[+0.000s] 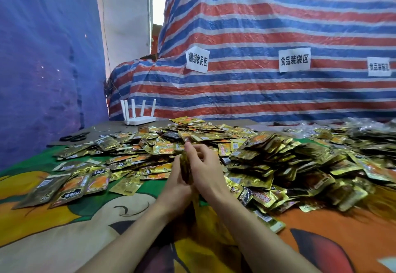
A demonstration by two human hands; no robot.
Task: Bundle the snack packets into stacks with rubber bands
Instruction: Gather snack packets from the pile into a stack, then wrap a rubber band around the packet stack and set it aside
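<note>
Cartoon-print cloth (64, 240), heaped packets (289, 154) — left hand (176, 183) and right hand (205, 172) curl round one stack (186, 168).

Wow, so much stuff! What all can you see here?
Loose packets: too many to count, gold and orange, heaped on the cloth.
Held stack: one, gold, between both hands.
Router: one, white, far left.
Scissors: one pair, black, far left.
Paper signs: three, white, on the tarp.
Tarp: one, red-blue-white stripes, behind.
Cartoon cloth: one, orange and green, under the packets.
Left hand: one, holds the stack.
Right hand: one, holds the stack.
</note>
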